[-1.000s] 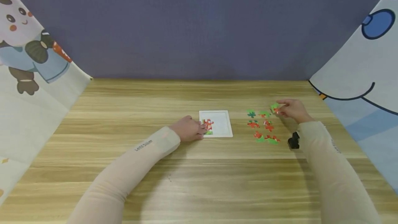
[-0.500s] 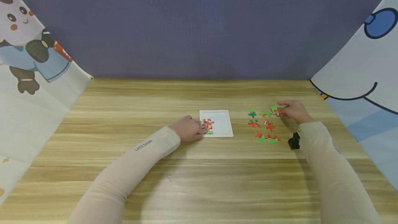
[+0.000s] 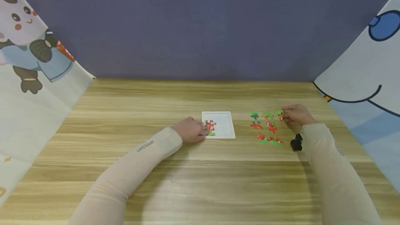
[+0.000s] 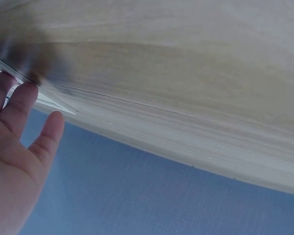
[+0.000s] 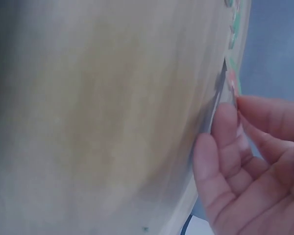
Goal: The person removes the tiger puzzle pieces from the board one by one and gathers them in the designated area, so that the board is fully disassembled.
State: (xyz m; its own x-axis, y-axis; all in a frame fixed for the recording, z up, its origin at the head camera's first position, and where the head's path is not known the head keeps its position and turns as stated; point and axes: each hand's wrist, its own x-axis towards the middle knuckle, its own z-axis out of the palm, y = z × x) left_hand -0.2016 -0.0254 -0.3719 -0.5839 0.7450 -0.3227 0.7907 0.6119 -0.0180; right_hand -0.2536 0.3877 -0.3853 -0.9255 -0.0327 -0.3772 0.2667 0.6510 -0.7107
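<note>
A square white puzzle tray [image 3: 223, 122] lies on the table, with a few joined orange-and-green pieces [image 3: 211, 126] along its left side. My left hand [image 3: 190, 130] rests at the tray's left edge, its fingers stretched out over that edge and partly covering the pieces. In the left wrist view the fingers [image 4: 20, 100] lie against the tray's rim [image 4: 59, 104]. My right hand [image 3: 298, 114] pinches a green-and-orange jigsaw piece [image 3: 279, 114] between thumb and fingers, at the far right corner of the loose pieces. In the right wrist view this piece [image 5: 232, 81] tilts up from the table.
Several loose jigsaw pieces [image 3: 272, 127] lie in rough rows right of the tray. A small black object [image 3: 296, 143] sits beside my right sleeve, partly hidden by it. A dark blue partition [image 3: 203, 27] stands behind the wooden table [image 3: 156, 96], with printed cloths at both sides.
My right hand has shifted slightly right and nearer with the pinched jigsaw piece, which has changed its tilt. My left hand stays in place on the tray. The head view has moved a little.
</note>
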